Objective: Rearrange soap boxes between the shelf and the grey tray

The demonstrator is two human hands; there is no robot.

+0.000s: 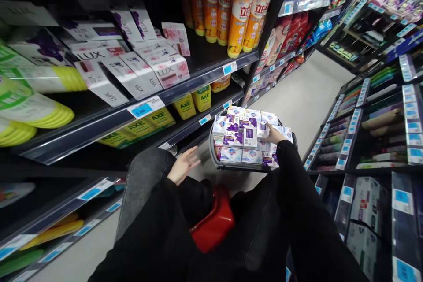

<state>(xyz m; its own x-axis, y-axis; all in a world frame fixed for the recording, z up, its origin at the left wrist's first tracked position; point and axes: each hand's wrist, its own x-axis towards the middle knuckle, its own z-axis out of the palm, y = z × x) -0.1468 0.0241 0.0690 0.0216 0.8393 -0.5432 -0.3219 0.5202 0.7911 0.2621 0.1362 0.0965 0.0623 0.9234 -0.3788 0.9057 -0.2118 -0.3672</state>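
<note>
Shop shelving [99, 119] on the left carries white LUX soap boxes [165, 70]. Left hand [183, 166] hovers open, empty. Right hand [273, 134] rests fingertips on one small boxed soap [263, 130] in the grey basket [214, 158]; a firm pinch seems wise.

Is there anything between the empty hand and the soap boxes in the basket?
Nothing visible. The left hand hangs open over bare floor, apart from the basket, with only open space between them. The right hand already rests on the soap boxes piled inside.
</note>
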